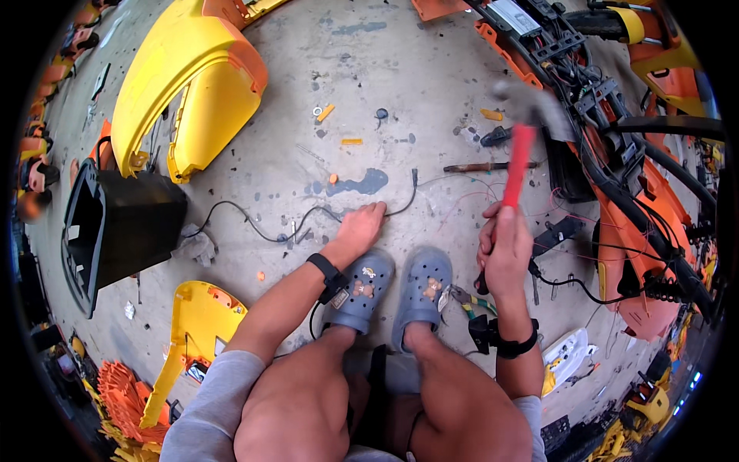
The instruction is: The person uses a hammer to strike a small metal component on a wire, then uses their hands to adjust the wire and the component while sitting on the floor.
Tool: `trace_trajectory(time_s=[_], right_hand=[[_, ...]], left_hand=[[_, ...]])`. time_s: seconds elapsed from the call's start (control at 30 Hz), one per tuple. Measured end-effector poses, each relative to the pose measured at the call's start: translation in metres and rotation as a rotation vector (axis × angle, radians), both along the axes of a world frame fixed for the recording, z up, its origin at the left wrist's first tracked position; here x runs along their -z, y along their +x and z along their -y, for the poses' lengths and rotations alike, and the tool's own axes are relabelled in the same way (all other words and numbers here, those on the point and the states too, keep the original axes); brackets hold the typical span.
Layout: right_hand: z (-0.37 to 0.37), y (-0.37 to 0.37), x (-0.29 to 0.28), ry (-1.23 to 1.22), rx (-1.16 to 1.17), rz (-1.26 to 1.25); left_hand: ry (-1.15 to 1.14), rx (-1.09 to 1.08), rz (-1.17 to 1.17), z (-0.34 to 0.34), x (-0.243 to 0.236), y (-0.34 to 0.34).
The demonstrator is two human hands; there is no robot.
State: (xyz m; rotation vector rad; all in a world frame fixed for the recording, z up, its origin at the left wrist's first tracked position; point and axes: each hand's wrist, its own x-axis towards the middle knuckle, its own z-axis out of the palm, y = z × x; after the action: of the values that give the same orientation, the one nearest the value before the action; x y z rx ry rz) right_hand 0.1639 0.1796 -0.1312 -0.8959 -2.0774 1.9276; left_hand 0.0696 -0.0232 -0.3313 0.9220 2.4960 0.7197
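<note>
My left hand (359, 227) is low over the floor, fingers curled and closed on a thin black cable (401, 206) that runs across the concrete. My right hand (502, 248) grips the red handle (518, 165) of a hammer, whose metal head is raised and blurred by motion. Below that hand a dark handle (481, 282) shows, and green-and-yellow handled pliers (469, 302) lie beside my right shoe. A long dark rod (469, 167) lies left of the hammer, with thin red wires around it.
A partly dismantled orange vehicle with black frame and wiring (647, 223) fills the right side. Large yellow panels (192, 92), a black bin-like box (138, 219) and a smaller yellow cover (188, 316) lie at left. A white tray (563, 354) sits at lower right.
</note>
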Motion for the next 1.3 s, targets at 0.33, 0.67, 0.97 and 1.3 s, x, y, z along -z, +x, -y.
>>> trace_trajectory(time_s=[0.33, 0.67, 0.97, 1.3], right_hand=[[-0.004, 0.026, 0.099, 0.425, -0.244, 0.345], [0.006, 0.022, 0.044, 0.379, -0.011, -0.202], [0.021, 0.001, 0.01, 0.319, -0.258, 0.204], [0.004, 0.04, 0.139, 0.497, -0.315, 0.339]], left_hand=[[0.044, -0.02, 0.033, 0.003, -0.003, -0.002], [0.096, -0.01, 0.032, -0.003, -0.003, -0.004], [0.067, -0.04, 0.042, 0.005, 0.004, -0.005], [0.054, -0.027, 0.081, -0.005, 0.0, -0.007]])
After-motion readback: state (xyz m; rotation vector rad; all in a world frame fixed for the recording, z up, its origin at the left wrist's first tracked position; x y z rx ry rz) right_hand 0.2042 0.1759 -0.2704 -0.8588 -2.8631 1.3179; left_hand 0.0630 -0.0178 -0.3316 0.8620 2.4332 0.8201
